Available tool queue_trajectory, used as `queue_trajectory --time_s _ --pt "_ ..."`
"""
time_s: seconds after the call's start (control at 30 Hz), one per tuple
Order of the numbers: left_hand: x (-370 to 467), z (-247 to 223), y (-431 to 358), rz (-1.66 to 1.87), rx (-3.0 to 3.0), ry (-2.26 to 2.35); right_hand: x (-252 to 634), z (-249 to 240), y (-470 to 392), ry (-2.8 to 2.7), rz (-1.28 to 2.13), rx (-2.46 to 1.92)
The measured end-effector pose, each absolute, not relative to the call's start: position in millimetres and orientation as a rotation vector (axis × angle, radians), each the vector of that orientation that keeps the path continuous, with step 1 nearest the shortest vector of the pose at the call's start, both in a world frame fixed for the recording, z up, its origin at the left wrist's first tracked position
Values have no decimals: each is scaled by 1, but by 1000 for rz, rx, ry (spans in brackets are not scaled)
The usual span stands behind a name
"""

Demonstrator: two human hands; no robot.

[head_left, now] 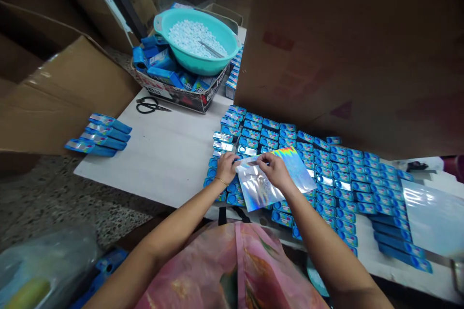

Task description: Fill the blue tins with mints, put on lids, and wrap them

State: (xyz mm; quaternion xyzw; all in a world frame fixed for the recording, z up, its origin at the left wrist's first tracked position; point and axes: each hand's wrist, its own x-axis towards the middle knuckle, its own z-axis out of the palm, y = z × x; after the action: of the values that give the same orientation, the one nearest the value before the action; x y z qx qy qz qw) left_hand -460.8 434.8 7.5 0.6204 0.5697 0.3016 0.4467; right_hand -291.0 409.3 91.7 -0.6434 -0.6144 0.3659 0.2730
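A shiny holographic sheet [264, 181] lies over the rows of small blue boxes [328, 198] on the white table. At the sheet's upper left corner, my left hand [227, 168] has its fingers pinched on the edge. My right hand [272, 169] is closed on the sheet's top edge, a little to the right, with thumb and finger together. The blue boxes stand in tight rows beneath and to the right of both hands.
A turquoise bowl of white pellets [197, 38] rests on a carton of blue packs [174, 87]. Black scissors [150, 105] lie before it. Several blue boxes [99, 135] stand at the left edge. A large cardboard box [344, 58] rises behind; a pale sheet [435, 217] lies at right.
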Motion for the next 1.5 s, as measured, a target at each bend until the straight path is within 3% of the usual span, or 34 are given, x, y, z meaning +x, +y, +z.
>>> queue_trajectory --time_s 0.2,0.53,0.83,1.17,1.5 --pt "-497 26 419 830 625 1133 -333 65 410 -961 1346 -1670" --pt "-566 19 414 904 579 1242 -407 25 398 -819 1268 -1669" --pt "-577 5 431 857 709 1289 -426 16 402 -773 1196 -1760" --pt "-580 -30 446 888 858 1373 -421 -6 411 -1054 957 -1970" --pt "-567 -49 449 922 989 1386 -430 12 410 -1618 619 -2344"
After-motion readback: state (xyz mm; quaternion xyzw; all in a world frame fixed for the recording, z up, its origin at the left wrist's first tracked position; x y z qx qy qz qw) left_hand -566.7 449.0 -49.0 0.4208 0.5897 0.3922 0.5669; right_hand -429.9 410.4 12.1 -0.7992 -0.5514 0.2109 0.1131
